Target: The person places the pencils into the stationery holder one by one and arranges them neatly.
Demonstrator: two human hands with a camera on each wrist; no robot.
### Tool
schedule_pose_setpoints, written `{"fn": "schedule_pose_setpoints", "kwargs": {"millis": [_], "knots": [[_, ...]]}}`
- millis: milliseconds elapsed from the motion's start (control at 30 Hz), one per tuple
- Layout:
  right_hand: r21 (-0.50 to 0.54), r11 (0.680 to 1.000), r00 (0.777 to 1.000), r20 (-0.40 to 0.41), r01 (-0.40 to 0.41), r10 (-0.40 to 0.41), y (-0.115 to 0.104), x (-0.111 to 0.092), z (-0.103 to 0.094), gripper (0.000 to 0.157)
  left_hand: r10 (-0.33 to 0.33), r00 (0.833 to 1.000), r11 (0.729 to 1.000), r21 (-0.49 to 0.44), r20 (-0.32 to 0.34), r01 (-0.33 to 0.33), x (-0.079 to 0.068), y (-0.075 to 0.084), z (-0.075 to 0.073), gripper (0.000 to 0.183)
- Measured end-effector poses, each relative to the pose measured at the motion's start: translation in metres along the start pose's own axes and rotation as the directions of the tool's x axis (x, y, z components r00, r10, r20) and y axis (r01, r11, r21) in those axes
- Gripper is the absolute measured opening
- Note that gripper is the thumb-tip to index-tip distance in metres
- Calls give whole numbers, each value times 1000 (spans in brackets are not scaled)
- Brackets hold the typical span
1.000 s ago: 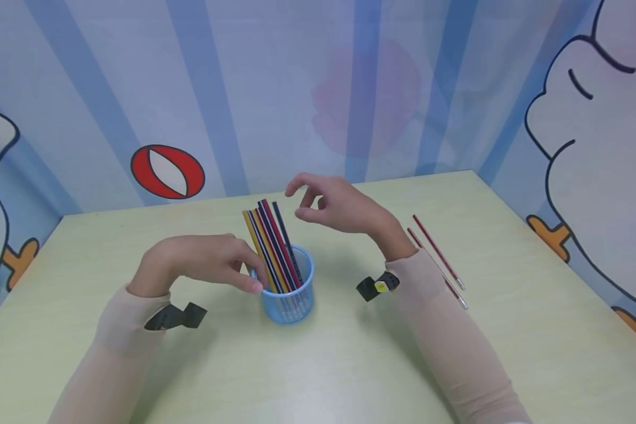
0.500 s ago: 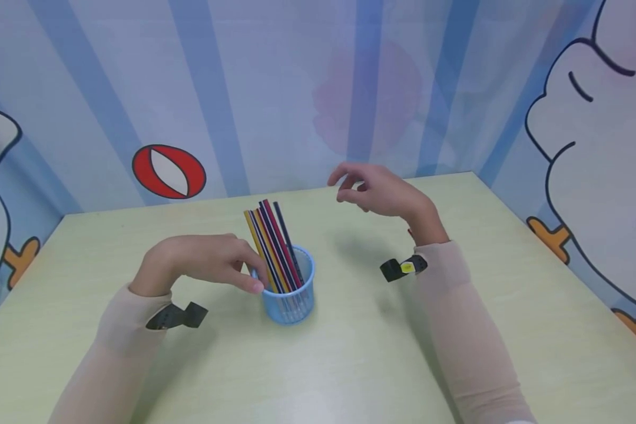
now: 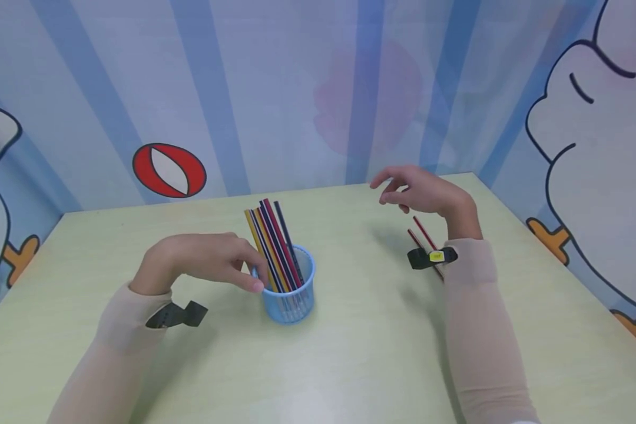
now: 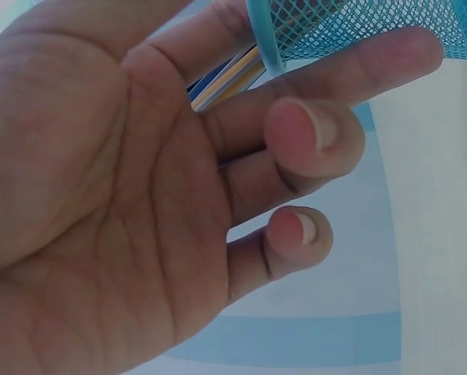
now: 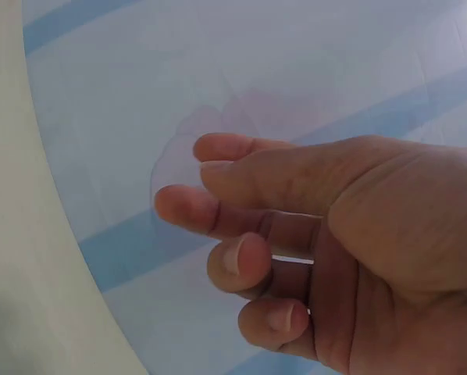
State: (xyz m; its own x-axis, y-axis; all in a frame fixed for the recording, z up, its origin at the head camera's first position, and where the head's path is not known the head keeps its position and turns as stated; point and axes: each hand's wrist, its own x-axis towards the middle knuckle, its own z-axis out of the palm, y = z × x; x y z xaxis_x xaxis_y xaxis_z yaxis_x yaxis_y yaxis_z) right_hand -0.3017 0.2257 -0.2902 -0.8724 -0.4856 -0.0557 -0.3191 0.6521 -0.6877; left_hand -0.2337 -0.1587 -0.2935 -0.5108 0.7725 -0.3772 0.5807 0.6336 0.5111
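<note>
A blue mesh pencil cup (image 3: 291,306) stands upright near the middle of the table, holding several pencils (image 3: 275,247) in yellow, dark blue and red that lean to the left. My left hand (image 3: 206,259) grips its left rim between thumb and fingers. In the left wrist view, one finger runs along the outside of the mesh (image 4: 374,31), while the cup's rim hides another fingertip. My right hand (image 3: 424,189) hovers above the back right of the table, fingers loosely bent and holding nothing. Just below it lie two red pencils (image 3: 425,232), partly covered by my sleeve.
The pale table (image 3: 350,353) ends at a blue striped backdrop (image 3: 286,88) behind the cup. White cartoon shapes (image 3: 604,194) are printed on the side panels. A small black wrist camera (image 3: 418,259) sits at my right cuff.
My right hand has moved right, away from the pencil cup, to above the two loose pencils. My left hand and the cup have stayed in place.
</note>
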Motion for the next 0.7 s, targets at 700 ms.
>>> {"fn": "schedule_pose_setpoints", "kwargs": {"millis": [700], "knots": [[-100, 966, 945, 204, -239, 255, 50, -2, 0, 36, 54, 995, 999, 15, -84, -53, -4, -4, 0, 11]]}}
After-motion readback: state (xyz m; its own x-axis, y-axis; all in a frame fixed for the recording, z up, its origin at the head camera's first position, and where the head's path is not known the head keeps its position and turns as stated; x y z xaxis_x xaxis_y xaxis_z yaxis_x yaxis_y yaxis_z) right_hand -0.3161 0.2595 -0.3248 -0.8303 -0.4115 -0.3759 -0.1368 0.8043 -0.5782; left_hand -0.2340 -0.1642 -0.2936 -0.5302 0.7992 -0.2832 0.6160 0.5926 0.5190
